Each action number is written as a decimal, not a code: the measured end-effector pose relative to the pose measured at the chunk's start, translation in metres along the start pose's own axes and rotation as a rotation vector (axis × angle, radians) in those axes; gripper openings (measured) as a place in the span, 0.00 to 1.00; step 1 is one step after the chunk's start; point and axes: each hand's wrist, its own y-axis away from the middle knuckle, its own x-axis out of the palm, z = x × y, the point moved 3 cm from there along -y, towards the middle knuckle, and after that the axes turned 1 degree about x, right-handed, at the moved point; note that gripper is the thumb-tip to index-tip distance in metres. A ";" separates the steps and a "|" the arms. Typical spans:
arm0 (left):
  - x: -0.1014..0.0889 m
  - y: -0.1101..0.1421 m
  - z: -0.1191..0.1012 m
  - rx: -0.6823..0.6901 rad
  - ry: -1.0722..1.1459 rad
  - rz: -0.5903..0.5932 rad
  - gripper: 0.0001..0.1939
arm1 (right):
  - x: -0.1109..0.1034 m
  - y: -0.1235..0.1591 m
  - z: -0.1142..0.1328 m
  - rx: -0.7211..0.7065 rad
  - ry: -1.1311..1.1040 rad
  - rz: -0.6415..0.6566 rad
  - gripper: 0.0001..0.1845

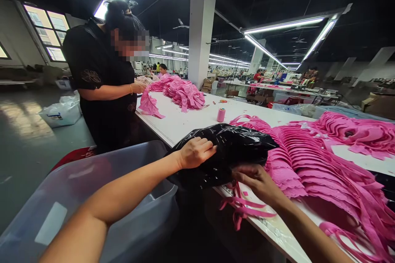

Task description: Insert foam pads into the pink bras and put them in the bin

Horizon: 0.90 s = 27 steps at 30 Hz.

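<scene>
A shiny black plastic bag (234, 144) is held up at the near edge of the white table (185, 123). My left hand (196, 153) is closed on the bag's left part, fingers curled into the plastic. At the bag's lower right side is my right hand (254, 178), its fingers bent against the plastic and partly in shadow; whether they grip it is unclear. Just below that hand, loose pink straps (243, 209) hang over the table edge. Stacked pink bra pieces (311, 164) lie to the right of the bag.
An open translucent plastic bin (123, 160) stands at the left, below the table. Across the table are a pink thread spool (221, 115), scissors (223, 101) and a pink fabric heap (182, 92). A co-worker (101, 70) in black stands at the left edge, handling pink pieces.
</scene>
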 end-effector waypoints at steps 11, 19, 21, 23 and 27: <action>-0.011 -0.004 -0.007 0.038 -0.129 -0.120 0.09 | -0.007 0.002 0.000 0.099 0.098 -0.180 0.21; -0.001 -0.002 0.018 -0.326 0.029 0.180 0.13 | -0.014 -0.004 0.007 0.018 0.227 -0.290 0.18; -0.001 -0.005 0.016 -0.368 0.118 0.243 0.12 | -0.011 -0.007 0.008 0.018 0.197 -0.324 0.18; -0.003 -0.013 0.012 -0.387 0.269 0.258 0.11 | -0.005 -0.013 0.011 0.020 0.211 -0.321 0.17; -0.006 -0.018 0.034 -0.669 0.758 0.129 0.09 | 0.000 -0.017 0.013 0.030 0.238 -0.303 0.15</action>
